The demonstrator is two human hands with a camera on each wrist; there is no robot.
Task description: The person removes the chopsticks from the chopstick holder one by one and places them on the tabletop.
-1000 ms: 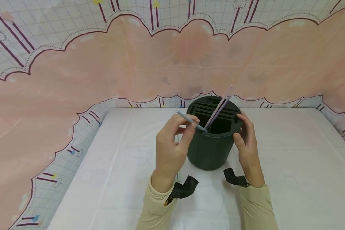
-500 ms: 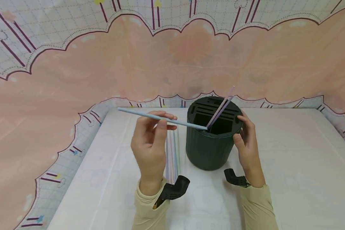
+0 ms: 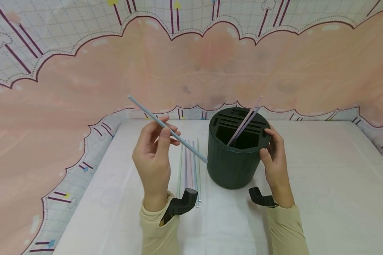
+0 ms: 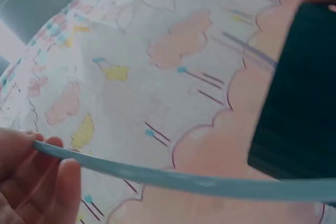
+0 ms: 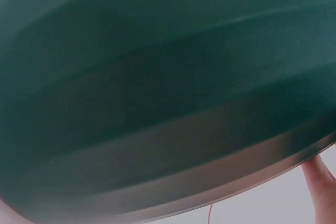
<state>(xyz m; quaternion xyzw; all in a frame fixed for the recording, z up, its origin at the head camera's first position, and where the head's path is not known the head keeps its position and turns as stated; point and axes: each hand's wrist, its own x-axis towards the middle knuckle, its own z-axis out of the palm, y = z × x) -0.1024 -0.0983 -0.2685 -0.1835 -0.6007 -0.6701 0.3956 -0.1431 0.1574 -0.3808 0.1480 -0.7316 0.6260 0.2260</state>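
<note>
My left hand (image 3: 154, 156) pinches a light blue straw (image 3: 185, 144) between thumb and fingers, left of a dark green holder (image 3: 233, 168). The straw slants down to the right, its lower end beside the holder's wall. Round the holder's upper right side, my right hand (image 3: 274, 159) grips with thumb and fingers. A pink straw (image 3: 242, 124) and a purple straw (image 3: 251, 117) lean out of the large opening in its slotted top. The same blue straw (image 4: 210, 184) crosses the left wrist view; the green wall (image 5: 157, 77) fills most of the right wrist view.
Several pastel straws (image 3: 190, 163) lie side by side on the white table (image 3: 332, 184), partly behind my left wrist's black camera mount (image 3: 182, 202). Another mount (image 3: 261, 197) sits on my right wrist. A cloud-patterned cloth (image 3: 185, 71) hangs behind the table.
My left hand has moved left, away from the holder, drawing the blue straw from its opening. The straw now tilts more steeply, upper end raised. My right hand stays on the holder.
</note>
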